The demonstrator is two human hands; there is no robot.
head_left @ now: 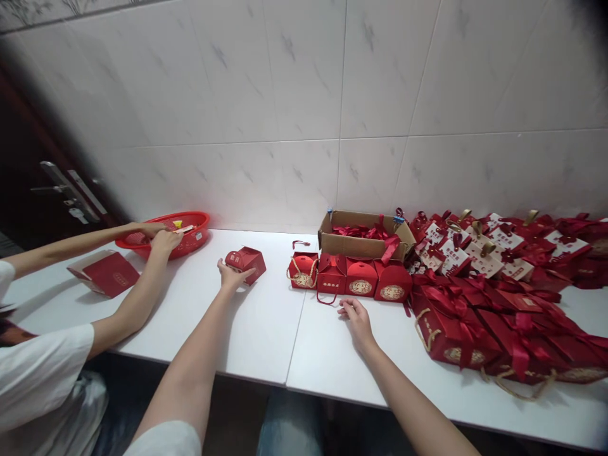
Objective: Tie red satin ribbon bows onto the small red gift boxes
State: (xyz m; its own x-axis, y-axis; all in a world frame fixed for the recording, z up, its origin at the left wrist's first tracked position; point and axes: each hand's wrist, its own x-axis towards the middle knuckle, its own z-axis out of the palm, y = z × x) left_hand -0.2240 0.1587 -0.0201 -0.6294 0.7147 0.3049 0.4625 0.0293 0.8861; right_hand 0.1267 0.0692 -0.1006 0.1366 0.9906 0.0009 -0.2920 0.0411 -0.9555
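Observation:
On the left table, my left hand (pixel 232 275) grips a small red gift box (pixel 254 263), thumb on its near side and fingers round its left end. The box is tilted, with a rounded flap carrying gold print. Farther right, my right hand (pixel 357 318) hovers low over the white table, fingers loosely bent and apart, nothing visible in them. Just beyond it stand several red gift boxes in a row (pixel 361 278). A dark red cord (pixel 327 302) loops down in front of them, close to my right fingertips.
At left, a co-worker's hands (pixel 164 239) reach into a red plastic basket (pixel 194 244); an unfolded red box (pixel 108 273) lies nearby. Behind the row is a cardboard tray (pixel 351 244) of ribbons. Ribboned red boxes (pixel 468 339) and tagged packages (pixel 456 253) crowd the right.

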